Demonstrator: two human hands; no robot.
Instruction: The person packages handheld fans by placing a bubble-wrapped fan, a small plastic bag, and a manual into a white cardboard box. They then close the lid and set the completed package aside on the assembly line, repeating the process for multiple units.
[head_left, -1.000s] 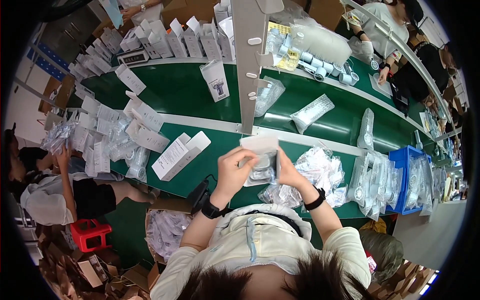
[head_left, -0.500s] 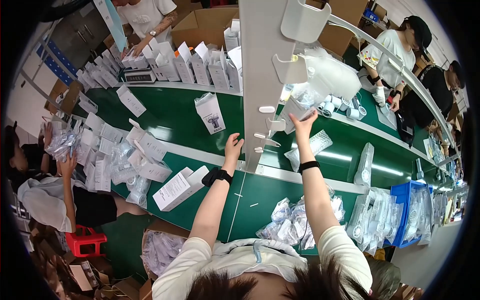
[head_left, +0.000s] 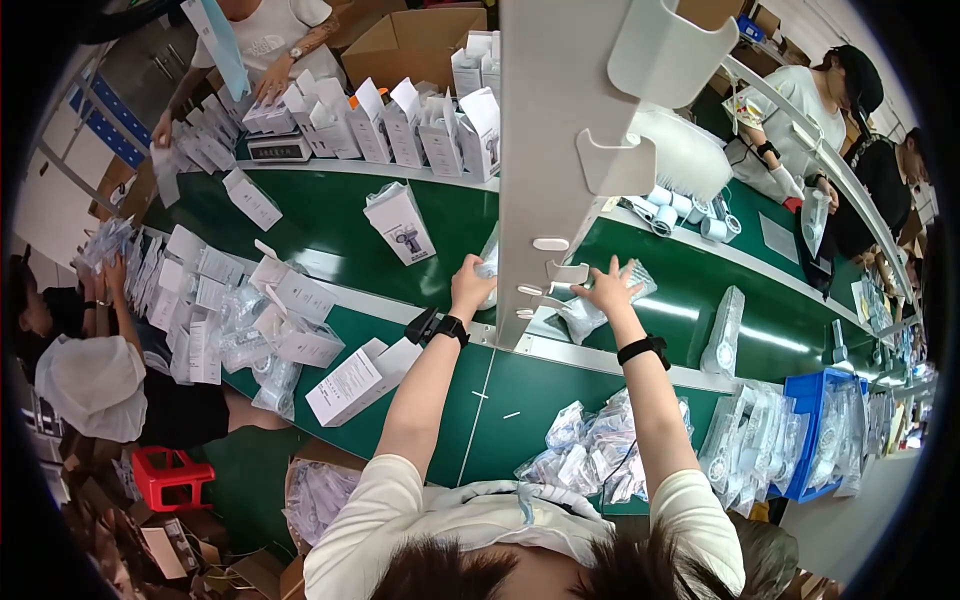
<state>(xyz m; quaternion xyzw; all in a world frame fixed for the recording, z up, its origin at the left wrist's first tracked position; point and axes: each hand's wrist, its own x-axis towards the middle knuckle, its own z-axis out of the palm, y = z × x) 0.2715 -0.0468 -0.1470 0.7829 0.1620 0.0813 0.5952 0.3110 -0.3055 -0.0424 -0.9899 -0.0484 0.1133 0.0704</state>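
Observation:
My left hand has its fingers curled against a pale, plastic-looking thing, most of which the white post hides. On the post's other side, my right hand spreads its fingers over a clear plastic bag with something pale in it. Whether the fingertips touch that bag is hard to see. A white box with a device pictured on it lies on the green belt, left of the post. Nearer me, an open white box rests on the green bench.
Metal hooks stick out from the post between my hands. Bagged parts lie in front of my right arm, beside a blue bin. Several white boxes are heaped at left. Co-workers stand around the line.
The white box with plastic in my right hand has left it, and that hand has come down over the clear bag. My left hand now holds something pale by the post.

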